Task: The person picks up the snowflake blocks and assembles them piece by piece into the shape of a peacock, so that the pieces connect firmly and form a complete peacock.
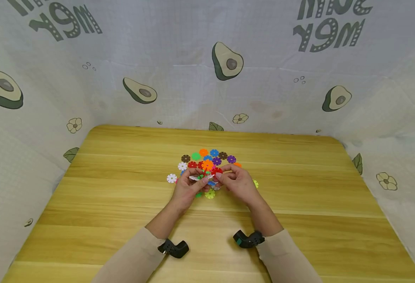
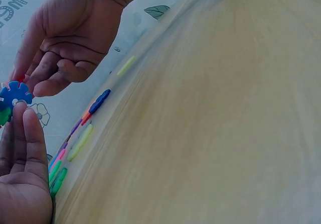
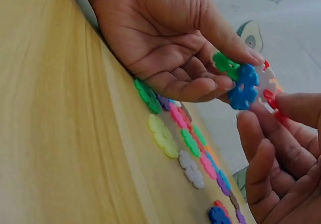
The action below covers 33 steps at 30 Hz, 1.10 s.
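Observation:
Over the table, both hands hold a small cluster of joined plastic snowflake discs. My left hand pinches it between thumb and fingers, with the thumb on the white disc. A blue disc and a green disc slot into the same cluster. From the other side, my right hand pinches a red disc at the cluster's edge. An orange disc shows above the fingers in the head view; whether it is joined on cannot be told. Fingers hide part of the cluster.
Loose snowflake discs of several colours lie flat on the wooden table behind and under the hands, among them a white disc and a yellow disc. A printed cloth hangs behind the table and at its sides.

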{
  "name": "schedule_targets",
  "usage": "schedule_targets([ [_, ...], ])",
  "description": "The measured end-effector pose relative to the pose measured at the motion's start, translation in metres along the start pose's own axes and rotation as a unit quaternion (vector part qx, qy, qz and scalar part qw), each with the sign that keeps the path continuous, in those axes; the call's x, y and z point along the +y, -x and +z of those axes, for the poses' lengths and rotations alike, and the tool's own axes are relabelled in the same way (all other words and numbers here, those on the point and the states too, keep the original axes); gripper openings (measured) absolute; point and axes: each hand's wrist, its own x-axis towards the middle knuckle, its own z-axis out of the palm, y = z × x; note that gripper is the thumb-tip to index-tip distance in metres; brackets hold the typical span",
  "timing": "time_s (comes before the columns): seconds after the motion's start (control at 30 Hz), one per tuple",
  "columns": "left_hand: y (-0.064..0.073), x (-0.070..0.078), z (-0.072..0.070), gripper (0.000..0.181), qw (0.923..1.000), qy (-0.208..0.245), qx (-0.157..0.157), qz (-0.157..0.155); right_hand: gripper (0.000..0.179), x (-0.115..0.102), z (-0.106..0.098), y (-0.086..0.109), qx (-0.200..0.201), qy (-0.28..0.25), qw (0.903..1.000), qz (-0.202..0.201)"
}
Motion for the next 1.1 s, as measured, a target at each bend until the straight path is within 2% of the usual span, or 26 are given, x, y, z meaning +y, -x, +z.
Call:
schedule_targets([
  [0.3,0.0,-0.001,0.001,0.023,0.9999,0.015,-0.001,0.009,0.022,0.001,-0.013,0.0,0.017,-0.01,0.9997,-0.018],
  [0.47,0.0,0.0,0.001,0.022,0.9999,0.013,0.005,0.007,0.023,0.003,-0.016,-0.001,0.025,-0.008,0.9996,-0.006],
  [0.53,0.0,0.0,0.002,0.022,0.9998,0.014,0.01,0.005,0.023,0.006,-0.015,-0.002,0.029,0.006,0.9996,0.003],
  [0.6,0.0,0.0,0.002,0.021,0.9998,0.015,0.014,0.005,0.021,0.009,-0.012,-0.003,0.034,0.053,0.998,0.006],
  [0.67,0.001,0.0,0.002,0.02,0.9997,0.021,0.016,0.004,0.017,0.012,-0.007,-0.003,0.048,0.123,0.9912,-0.007],
  [0.77,0.0,0.001,0.002,0.019,0.9993,0.034,0.017,0.002,0.016,0.012,0.003,0.0,0.044,0.238,0.9686,-0.059],
  [0.83,0.001,0.001,0.001,0.018,0.9988,0.045,0.017,0.001,0.022,0.01,0.012,0.003,0.015,0.296,0.9512,-0.087],
  [0.9,0.001,0.001,0.001,0.018,0.9984,0.054,0.017,0.001,0.029,0.008,0.019,0.006,-0.028,0.324,0.9405,-0.099],
  [1.0,0.001,0.001,0.0,0.019,0.9982,0.059,0.012,0.004,0.037,0.006,0.026,0.007,-0.06,0.344,0.9334,-0.083],
  [1.1,0.001,0.001,0.0,0.019,0.9983,0.058,0.006,0.009,0.03,0.007,0.026,0.005,-0.039,0.319,0.9445,-0.07],
])
